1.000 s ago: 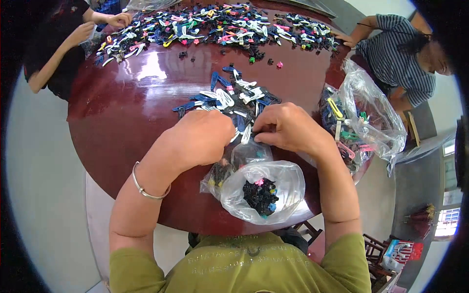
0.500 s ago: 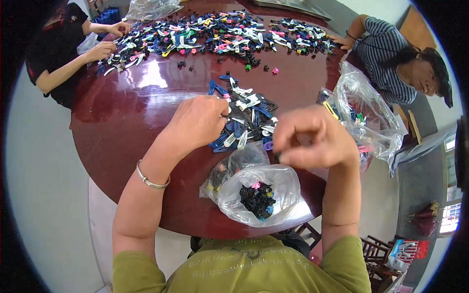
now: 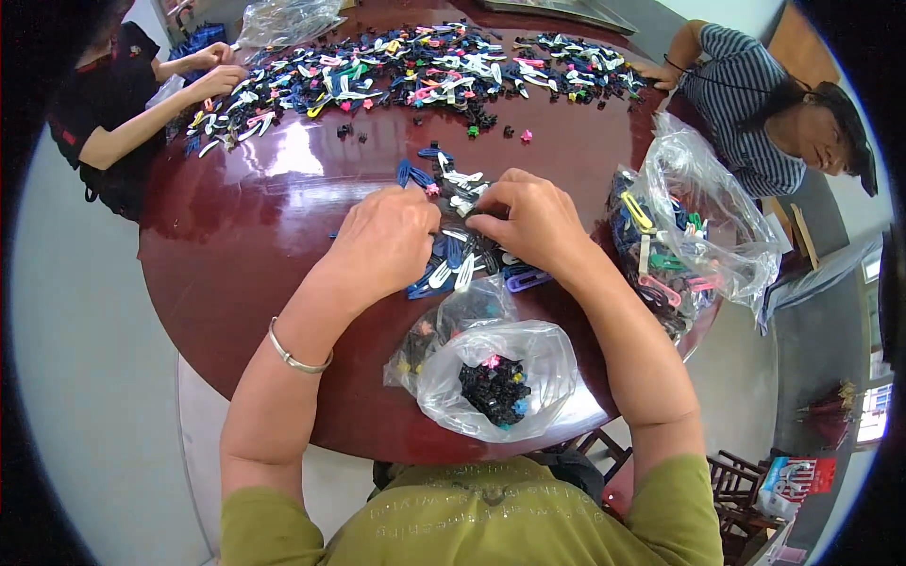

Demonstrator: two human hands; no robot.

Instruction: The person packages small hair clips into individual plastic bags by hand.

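Head view. Both hands of the seated person meet over a small pile of hair clips (image 3: pixel 451 253), chiefly navy, white and black, lying on a dark red, glossy table (image 3: pixel 236 321). The left hand (image 3: pixel 389 234) is curled at the pile's left edge, back upward; its fingertips are hidden, so whether it grips a clip cannot be told. The right hand (image 3: pixel 536 219) reaches in from the right, thumb and forefinger bent toward the upper middle of the pile; whether a clip is pinched between them cannot be told. Clips are visible between the two hands, as well as above and below them. A pink flower-shaped clip (image 3: pixel 431 190) lies just beyond the left hand, and a purple clip (image 3: pixel 527 281) at the pile's lower right, below the right hand. Nearer the body, an open clear bag (image 3: pixel 547 396) contains small black clips, beside a flatter filled bag (image 3: pixel 408 357). A larger bag of mixed clips (image 3: pixel 665 269) lies to the right of the right forearm. Across the far side of the table spreads a large, many-coloured heap of clips (image 3: pixel 406 75).
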